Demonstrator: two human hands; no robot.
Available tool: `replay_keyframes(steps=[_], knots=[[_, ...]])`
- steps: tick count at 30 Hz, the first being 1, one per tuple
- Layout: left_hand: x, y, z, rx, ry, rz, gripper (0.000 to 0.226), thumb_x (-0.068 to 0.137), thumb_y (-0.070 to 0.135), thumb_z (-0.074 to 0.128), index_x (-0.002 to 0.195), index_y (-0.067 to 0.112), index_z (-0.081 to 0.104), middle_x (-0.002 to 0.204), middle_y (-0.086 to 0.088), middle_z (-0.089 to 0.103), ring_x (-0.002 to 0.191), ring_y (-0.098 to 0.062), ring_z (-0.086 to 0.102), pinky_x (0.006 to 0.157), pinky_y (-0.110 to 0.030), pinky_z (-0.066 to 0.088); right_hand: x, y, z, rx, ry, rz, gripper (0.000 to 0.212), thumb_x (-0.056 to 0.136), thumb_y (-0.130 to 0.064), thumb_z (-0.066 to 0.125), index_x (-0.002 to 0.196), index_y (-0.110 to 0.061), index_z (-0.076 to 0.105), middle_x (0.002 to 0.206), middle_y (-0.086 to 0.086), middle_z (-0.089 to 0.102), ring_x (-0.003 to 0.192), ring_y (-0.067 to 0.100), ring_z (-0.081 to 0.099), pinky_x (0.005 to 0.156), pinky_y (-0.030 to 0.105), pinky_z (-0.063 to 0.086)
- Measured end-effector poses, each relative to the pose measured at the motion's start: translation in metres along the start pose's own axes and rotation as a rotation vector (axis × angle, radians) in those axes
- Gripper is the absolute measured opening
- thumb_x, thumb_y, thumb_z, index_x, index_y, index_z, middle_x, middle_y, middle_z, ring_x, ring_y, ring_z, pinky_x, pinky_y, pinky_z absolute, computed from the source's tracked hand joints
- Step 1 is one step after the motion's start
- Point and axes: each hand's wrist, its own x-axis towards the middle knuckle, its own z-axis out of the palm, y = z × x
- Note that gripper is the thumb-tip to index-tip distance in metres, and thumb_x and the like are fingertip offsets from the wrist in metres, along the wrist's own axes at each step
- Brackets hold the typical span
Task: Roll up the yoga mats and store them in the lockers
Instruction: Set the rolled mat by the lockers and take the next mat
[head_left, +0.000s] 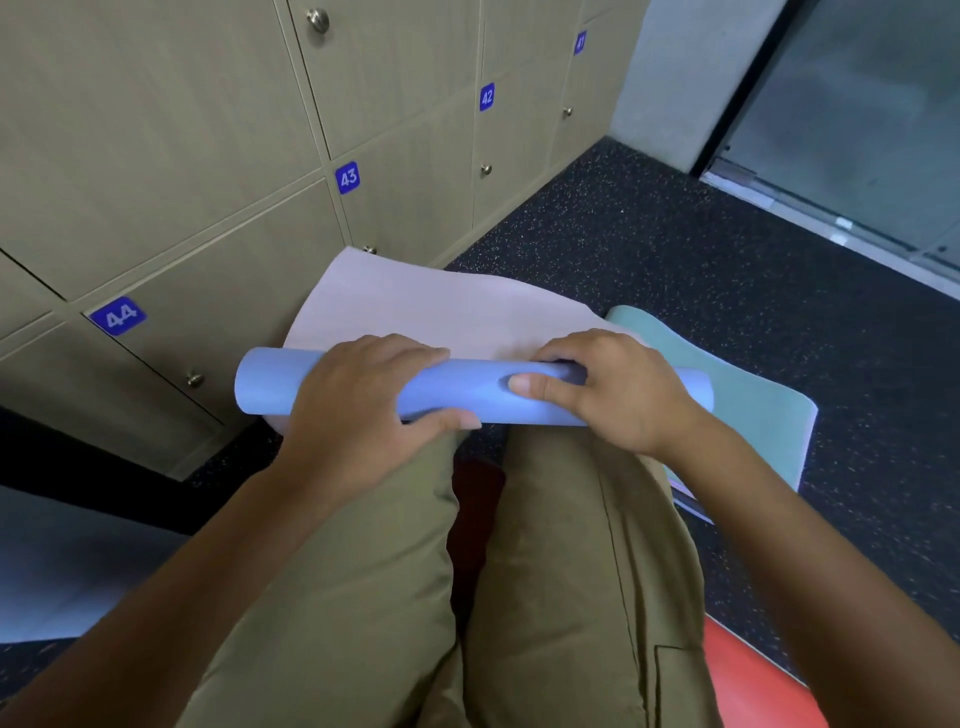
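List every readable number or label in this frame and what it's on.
"44" on a blue tag at the corner of a locker door, lower left.
"43" on a blue tag on a locker door, centre.
"42" on a blue tag on a locker door further right.
"41" on a blue tag on the far locker; small and skewed, only just readable.
No text is visible on the blue rolled mat or elsewhere.

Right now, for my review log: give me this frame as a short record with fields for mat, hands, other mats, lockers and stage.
mat: blue yoga mat, partly rolled, its pale unrolled part reaching toward the lockers
left hand: grips the roll
right hand: grips the roll
other mats: green mat beneath, on the floor
lockers: doors 41 to 44 in view, shut
stage: rolling unfinished, nothing stored
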Motion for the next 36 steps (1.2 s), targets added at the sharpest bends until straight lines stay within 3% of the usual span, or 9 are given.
replay_keyframes(steps=[5,10,14,19,23,27,30,33,36], knots=[[0.017,-0.005,0.000,-0.019,-0.060,-0.030,0.065,0.081,0.076,0.047,0.116,0.029,0.073,0.107,0.011,0.072,0.098,-0.017,0.064,0.088,-0.034,0.044,0.009,0.007,0.003,-0.040,0.017,-0.007,0.066,0.080,-0.088,0.033,0.101,-0.039,0.071,0.096,-0.012,0.068,0.101,0.009,0.051,0.084,0.037,0.048],[0.043,-0.009,-0.011,-0.146,-0.221,-0.105,0.053,0.075,0.079,0.049,0.100,0.038,0.071,0.096,0.016,0.070,0.091,-0.003,0.061,0.079,-0.022,0.042,-0.003,0.004,0.018,-0.073,0.408,-0.165,0.041,0.094,-0.056,0.061,0.106,-0.018,0.071,0.101,-0.003,0.068,0.095,0.021,0.055,0.082,0.032,0.043],[0.066,-0.012,-0.015,-0.182,-0.357,-0.173,0.043,0.077,0.076,0.061,0.092,0.037,0.073,0.095,0.020,0.071,0.094,-0.002,0.062,0.081,-0.025,0.043,-0.013,0.009,0.030,-0.268,0.399,-0.153,0.056,0.094,-0.059,0.057,0.128,-0.016,0.064,0.117,0.003,0.065,0.106,0.029,0.055,0.095,0.042,0.043],[0.088,-0.015,-0.018,-0.271,-0.490,-0.210,0.059,0.068,0.081,0.062,0.087,0.027,0.076,0.089,0.006,0.070,0.092,-0.017,0.063,0.080,-0.033,0.045,-0.009,0.016,0.036,-0.321,0.392,-0.136,0.062,0.098,-0.064,0.043,0.135,-0.017,0.061,0.119,0.004,0.064,0.107,0.030,0.055,0.098,0.043,0.039],[0.086,-0.016,-0.012,-0.371,-0.265,-0.189,0.027,0.080,0.051,0.082,0.097,0.031,0.077,0.096,0.016,0.074,0.093,-0.008,0.065,0.085,-0.024,0.048,0.007,0.018,0.026,-0.320,0.319,-0.126,0.060,0.097,-0.066,0.037,0.129,-0.022,0.062,0.114,0.002,0.067,0.102,0.028,0.058,0.091,0.043,0.040],[0.069,-0.012,-0.001,-0.301,0.041,-0.001,0.020,0.089,0.037,0.077,0.100,0.021,0.079,0.098,0.015,0.073,0.090,-0.006,0.064,0.081,-0.025,0.047,0.024,0.016,0.014,-0.252,0.166,-0.083,0.068,0.091,-0.073,0.027,0.124,-0.026,0.062,0.109,0.001,0.068,0.104,0.027,0.059,0.091,0.046,0.043],[0.054,-0.016,0.012,-0.056,0.139,0.078,0.051,0.089,0.057,0.060,0.116,0.017,0.077,0.113,0.002,0.075,0.102,-0.020,0.067,0.093,-0.039,0.049,0.036,0.017,0.002,-0.157,0.050,-0.037,0.071,0.084,-0.082,0.025,0.118,-0.032,0.062,0.108,-0.003,0.069,0.105,0.023,0.061,0.088,0.042,0.046],[0.050,-0.021,0.020,0.154,0.065,0.096,0.085,0.072,0.078,0.055,0.128,0.016,0.069,0.120,-0.001,0.072,0.105,-0.028,0.067,0.094,-0.040,0.045,0.050,0.016,-0.007,-0.091,-0.096,0.050,0.069,0.077,-0.085,0.031,0.115,-0.037,0.063,0.112,-0.007,0.070,0.106,0.021,0.061,0.086,0.038,0.044],[0.062,-0.021,0.018,0.171,-0.028,0.066,0.092,0.061,0.081,0.061,0.129,0.019,0.067,0.119,0.001,0.071,0.104,-0.027,0.066,0.091,-0.039,0.046,0.060,0.018,-0.012,-0.065,-0.180,0.105,0.070,0.076,-0.087,0.032,0.117,-0.040,0.063,0.119,-0.010,0.067,0.112,0.019,0.059,0.091,0.039,0.043]])
